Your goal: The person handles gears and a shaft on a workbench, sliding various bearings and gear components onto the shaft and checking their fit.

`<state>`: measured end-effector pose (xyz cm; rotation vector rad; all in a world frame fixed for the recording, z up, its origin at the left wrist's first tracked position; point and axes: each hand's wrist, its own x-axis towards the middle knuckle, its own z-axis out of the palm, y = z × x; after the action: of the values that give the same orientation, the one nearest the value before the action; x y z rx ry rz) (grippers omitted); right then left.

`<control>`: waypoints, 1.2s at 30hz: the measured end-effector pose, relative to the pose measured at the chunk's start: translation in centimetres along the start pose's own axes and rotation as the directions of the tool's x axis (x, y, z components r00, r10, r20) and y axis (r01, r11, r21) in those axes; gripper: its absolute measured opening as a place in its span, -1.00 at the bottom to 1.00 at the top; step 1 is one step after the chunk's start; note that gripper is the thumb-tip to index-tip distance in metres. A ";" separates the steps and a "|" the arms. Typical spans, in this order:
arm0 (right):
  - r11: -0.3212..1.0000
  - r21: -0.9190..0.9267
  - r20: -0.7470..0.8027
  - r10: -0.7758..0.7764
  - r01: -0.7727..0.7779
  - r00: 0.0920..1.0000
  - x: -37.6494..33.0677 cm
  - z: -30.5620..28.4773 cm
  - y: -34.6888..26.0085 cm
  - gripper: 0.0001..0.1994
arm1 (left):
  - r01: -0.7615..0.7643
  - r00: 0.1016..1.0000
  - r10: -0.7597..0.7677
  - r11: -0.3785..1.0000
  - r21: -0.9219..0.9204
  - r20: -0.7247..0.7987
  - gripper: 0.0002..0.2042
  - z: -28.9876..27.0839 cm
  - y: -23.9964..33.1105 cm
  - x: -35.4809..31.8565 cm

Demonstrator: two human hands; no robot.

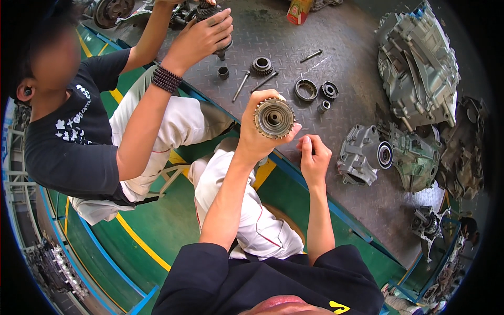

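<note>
My left hand (251,137) is wrapped round a gear assembly (274,118), whose toothed ring and hollow, stepped centre face up toward me. It is held in the air over the table's near edge. Just right of it, my right hand (315,160) is raised with its fingers curled and thumb and forefinger drawn together. Whether anything small is in that pinch cannot be made out. Beyond my hands, a dark gear ring (306,90), a smaller toothed hub (329,90) and a short sleeve (324,106) lie on the steel table (346,63).
At left a co-worker's hand (202,44) grips a dark geared shaft (207,11). Nearby lie a gear (262,65), a small bushing (223,72) and several bolts (241,86). Large metal housings (417,68) and a smaller casing (362,155) occupy the right side.
</note>
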<state>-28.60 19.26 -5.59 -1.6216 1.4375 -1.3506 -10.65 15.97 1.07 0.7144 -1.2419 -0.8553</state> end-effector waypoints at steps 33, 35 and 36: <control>0.999 -0.039 -0.009 -0.001 0.000 1.000 0.0 0.0 -0.2 -0.84 | 0.230 0.907 -0.408 0.282 -0.931 0.101 -0.36 -1.1 -0.4 1.2; 1.000 -0.029 -0.013 -0.002 0.002 1.000 -0.1 0.0 -0.1 -0.84 | 0.232 0.908 -0.406 0.275 -0.933 0.106 -0.36 -1.2 -0.5 1.2; 1.000 -0.027 -0.013 0.000 0.000 1.000 -0.1 0.0 -0.1 -0.84 | 0.232 0.911 -0.395 0.265 -0.936 0.115 -0.36 -1.2 -0.6 1.2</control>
<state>-28.58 19.35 -5.53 -1.6327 1.4691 -1.3497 -9.46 14.67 0.95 0.0057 -0.2442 -1.6341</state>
